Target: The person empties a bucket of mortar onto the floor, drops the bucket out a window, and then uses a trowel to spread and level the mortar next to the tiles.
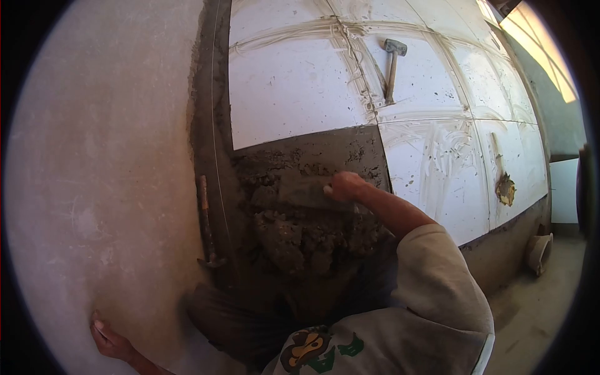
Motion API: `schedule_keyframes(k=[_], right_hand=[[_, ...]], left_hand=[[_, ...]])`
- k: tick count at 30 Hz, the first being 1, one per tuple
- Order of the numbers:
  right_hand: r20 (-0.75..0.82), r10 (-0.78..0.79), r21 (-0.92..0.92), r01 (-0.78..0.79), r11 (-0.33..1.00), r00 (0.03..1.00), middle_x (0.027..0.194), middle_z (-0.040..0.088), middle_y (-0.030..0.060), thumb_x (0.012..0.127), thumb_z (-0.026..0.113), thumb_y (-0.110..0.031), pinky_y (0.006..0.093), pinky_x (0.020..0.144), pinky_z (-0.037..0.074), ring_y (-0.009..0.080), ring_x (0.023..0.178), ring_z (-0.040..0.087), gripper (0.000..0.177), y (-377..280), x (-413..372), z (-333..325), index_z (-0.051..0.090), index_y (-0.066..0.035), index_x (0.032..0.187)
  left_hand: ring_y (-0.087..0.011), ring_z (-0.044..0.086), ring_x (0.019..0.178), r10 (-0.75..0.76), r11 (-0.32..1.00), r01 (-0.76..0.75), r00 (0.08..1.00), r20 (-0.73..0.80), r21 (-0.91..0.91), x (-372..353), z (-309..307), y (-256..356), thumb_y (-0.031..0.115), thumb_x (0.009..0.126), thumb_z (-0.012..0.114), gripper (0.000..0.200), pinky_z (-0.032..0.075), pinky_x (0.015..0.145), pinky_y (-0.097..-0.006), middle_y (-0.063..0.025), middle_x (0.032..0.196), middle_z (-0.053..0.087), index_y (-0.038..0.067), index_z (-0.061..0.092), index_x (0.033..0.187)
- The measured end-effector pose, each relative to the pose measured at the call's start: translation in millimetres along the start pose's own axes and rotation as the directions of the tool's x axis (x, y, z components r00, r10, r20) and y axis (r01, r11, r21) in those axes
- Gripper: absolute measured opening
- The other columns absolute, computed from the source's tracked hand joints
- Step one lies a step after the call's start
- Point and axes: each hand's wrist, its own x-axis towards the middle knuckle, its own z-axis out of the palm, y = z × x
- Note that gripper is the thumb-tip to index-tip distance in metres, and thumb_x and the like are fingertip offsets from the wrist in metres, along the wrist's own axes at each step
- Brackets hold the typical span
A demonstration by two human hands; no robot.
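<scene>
My right hand (pixel 345 186) is closed around the handle of a trowel; its flat blade (pixel 305 190), smeared with mortar, lies on the wet grey mortar bed (pixel 284 240). The mortar is lumpy and heaped in front of my knees. My left hand (pixel 109 339) is low at the far left, up against the plain wall (pixel 106 156), with its fingers loosely bent and no tool visible in it. A hammer (pixel 207 231) with an orange-brown handle lies between the wall and the mortar. A white tile (pixel 294 87) borders the mortar on the far side.
Several mortar-smeared white tiles cover the floor ahead and to the right. A mallet (pixel 392 69) lies on one tile, and another tile has a ragged hole (pixel 505 189). A taut string (pixel 215 125) runs along the wall. A bucket-like container (pixel 539 253) lies at the right.
</scene>
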Motion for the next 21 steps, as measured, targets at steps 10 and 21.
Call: schedule_keyframes(k=[10,21], right_hand=[[-0.077,0.008,0.023,-0.007,1.0,0.997,0.09,0.067,0.022,0.084,0.053,-0.046,0.0459,0.085,0.049,0.0375,0.09,0.064,0.048,32.1,-66.9,1.6,0.067,-0.002,0.097],[0.063,0.046,-0.083,-0.04,0.996,0.997,0.079,0.065,0.0252,0.08,0.059,-0.037,0.0443,0.079,0.051,0.0358,0.083,0.066,0.044,7.4,-35.6,-56.4,0.064,0.005,0.091]], left_hand=[[-0.0177,0.057,0.071,0.023,0.999,-0.02,0.996,-0.081,0.033,-0.6,6.5,15.8,0.03,0.1,0.044,0.041,0.047,0.064,-0.0287,-0.0086,0.084,0.064,-0.003,0.068,0.103],[-0.0152,0.054,0.069,0.047,0.998,-0.045,0.997,-0.062,0.034,-0.9,3.3,8.8,0.029,0.099,0.043,0.041,0.044,0.063,-0.0276,-0.0062,0.081,0.064,-0.002,0.069,0.099]])
